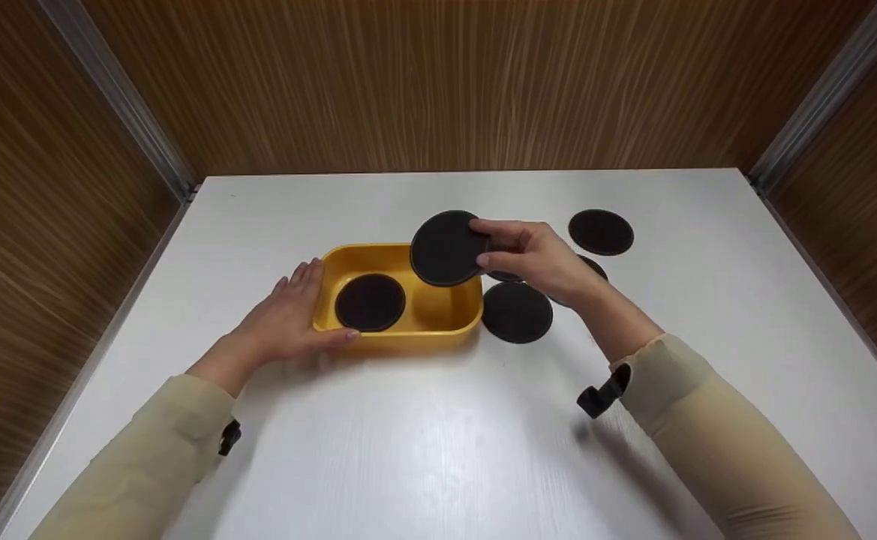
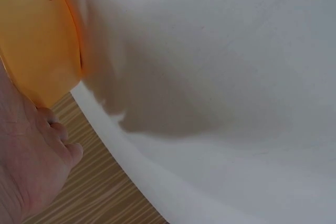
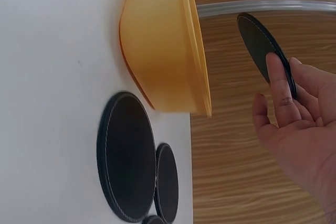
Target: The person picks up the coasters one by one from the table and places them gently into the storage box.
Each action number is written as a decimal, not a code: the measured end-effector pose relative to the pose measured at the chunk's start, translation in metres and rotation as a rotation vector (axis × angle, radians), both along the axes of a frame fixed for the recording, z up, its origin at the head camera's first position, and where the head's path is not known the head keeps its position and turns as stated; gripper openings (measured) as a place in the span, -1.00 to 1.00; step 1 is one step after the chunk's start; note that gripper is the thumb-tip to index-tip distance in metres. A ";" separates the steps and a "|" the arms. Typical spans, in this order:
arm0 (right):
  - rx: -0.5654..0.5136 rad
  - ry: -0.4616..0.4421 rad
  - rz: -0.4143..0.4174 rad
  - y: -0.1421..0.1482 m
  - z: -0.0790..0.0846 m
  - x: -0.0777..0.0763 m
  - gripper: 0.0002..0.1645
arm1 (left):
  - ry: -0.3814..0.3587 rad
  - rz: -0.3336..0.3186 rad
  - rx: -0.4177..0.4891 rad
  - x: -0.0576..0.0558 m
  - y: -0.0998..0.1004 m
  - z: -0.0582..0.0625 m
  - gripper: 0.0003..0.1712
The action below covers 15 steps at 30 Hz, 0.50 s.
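Note:
My right hand [image 1: 539, 259] pinches a round black coaster [image 1: 446, 249] by its right edge, thumb on one face and fingers on the other. The coaster is tilted over the right part of a yellow rectangular container [image 1: 385, 340], clear of the table in the right wrist view. Inside the container, at its left, lies another black coaster [image 1: 370, 302]. My left hand [image 1: 284, 315] rests against the container's left side with fingers extended and the thumb along the front rim. In the left wrist view, that hand [image 2: 37, 150] touches the container's outer wall [image 2: 42, 35].
Right of the container, a coaster [image 1: 517, 312] lies flat on the white table [image 1: 423, 435]; others behind it are partly hidden by my right hand. One coaster [image 1: 601, 232] lies apart at the back right. Wood-grain panels [image 1: 468, 90] enclose the table's back and sides.

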State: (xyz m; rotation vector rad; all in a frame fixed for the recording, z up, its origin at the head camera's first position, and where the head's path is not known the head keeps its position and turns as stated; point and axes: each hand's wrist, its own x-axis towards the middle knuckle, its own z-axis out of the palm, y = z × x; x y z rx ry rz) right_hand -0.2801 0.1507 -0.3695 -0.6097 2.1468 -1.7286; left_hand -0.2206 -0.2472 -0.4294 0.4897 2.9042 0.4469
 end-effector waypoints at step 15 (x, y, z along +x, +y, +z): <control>-0.033 -0.002 0.057 -0.055 -0.016 -0.002 -0.34 | -0.015 0.009 -0.009 0.000 -0.002 0.001 0.55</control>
